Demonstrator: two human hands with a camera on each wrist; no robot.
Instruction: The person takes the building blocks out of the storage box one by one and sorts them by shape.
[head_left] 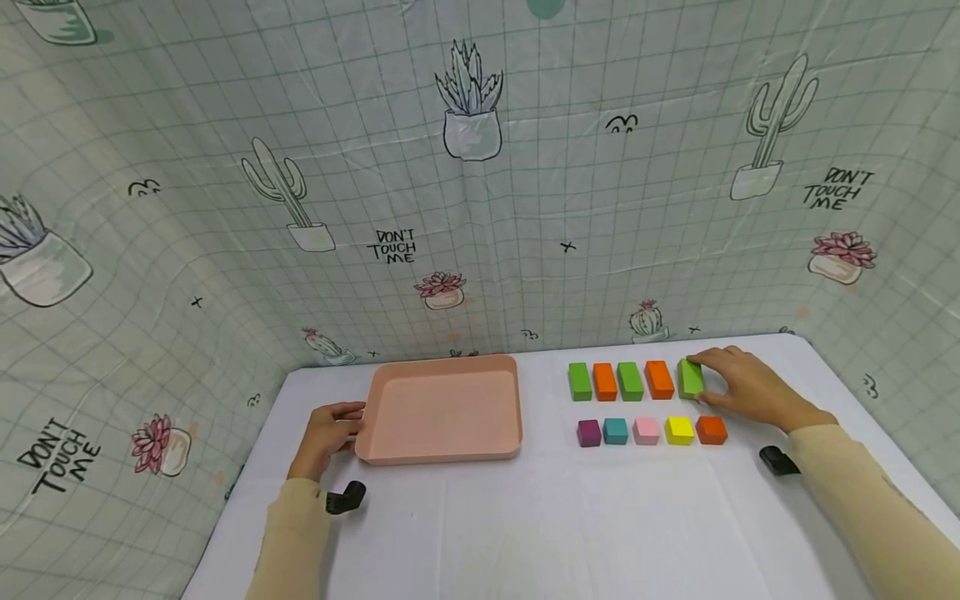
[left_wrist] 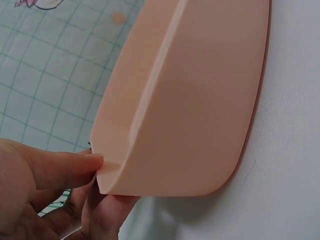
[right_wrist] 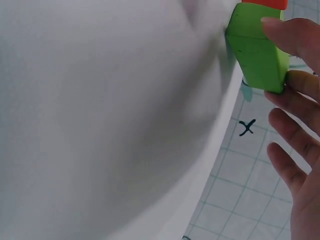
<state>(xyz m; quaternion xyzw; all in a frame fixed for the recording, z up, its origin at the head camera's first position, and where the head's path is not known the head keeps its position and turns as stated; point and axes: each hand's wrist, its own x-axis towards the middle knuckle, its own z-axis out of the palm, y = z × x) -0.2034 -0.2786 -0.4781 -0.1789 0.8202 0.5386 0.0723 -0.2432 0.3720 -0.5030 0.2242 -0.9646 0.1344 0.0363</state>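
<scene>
A shallow peach-pink tray (head_left: 444, 410) lies at the left of the white table. My left hand (head_left: 327, 433) pinches its left rim; in the left wrist view the thumb (left_wrist: 75, 167) lies on the upper edge and other fingers curl beneath the corner. At the right end of the back row, my right hand (head_left: 750, 387) holds a green block (head_left: 691, 379) between thumb and fingers. The right wrist view shows the thumb on one end of that block (right_wrist: 257, 55) and a fingertip at the other end, while the remaining fingers stay off it.
Beside the held block runs a row of orange blocks (head_left: 659, 380) and green blocks (head_left: 580, 382). In front stand purple (head_left: 589, 432), teal (head_left: 616, 431), pink (head_left: 647, 431), yellow (head_left: 679, 430) and orange-red (head_left: 712, 430) cubes. A patterned cloth (head_left: 525, 192) hangs behind the white table (head_left: 525, 525).
</scene>
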